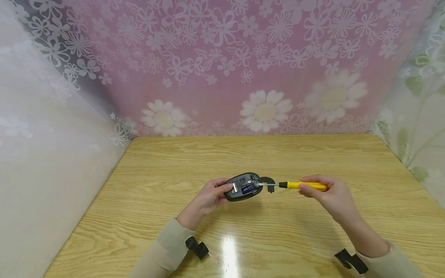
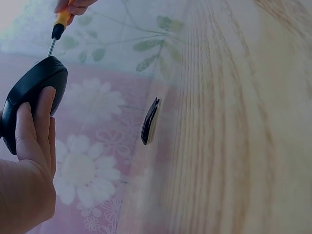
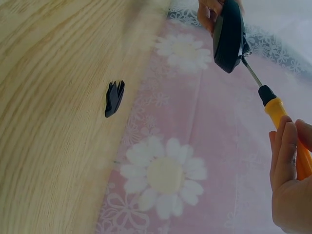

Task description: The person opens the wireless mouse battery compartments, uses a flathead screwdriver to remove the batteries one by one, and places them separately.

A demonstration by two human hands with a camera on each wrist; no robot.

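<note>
My left hand (image 1: 208, 195) grips a black computer mouse (image 1: 238, 180), its underside turned up and its battery bay uncovered. A dark purple battery (image 1: 248, 189) lies in the bay. My right hand (image 1: 332, 195) holds a screwdriver (image 1: 307, 186) by its yellow handle. The metal tip reaches into the bay, right at the battery's end. In the right wrist view the mouse (image 3: 228, 36) stands on edge, clear above the table, with the screwdriver shaft (image 3: 252, 72) angled up to it. Behind the shaft, the curved black battery cover (image 1: 268, 183) rests on the table.
The wood-grain table (image 1: 156, 154) spreads around both hands. A pink flowered cloth (image 1: 215, 77) hangs behind its far edge, with pale patterned sheets at the left and right sides. Black straps (image 1: 197, 248) sit at both wrists.
</note>
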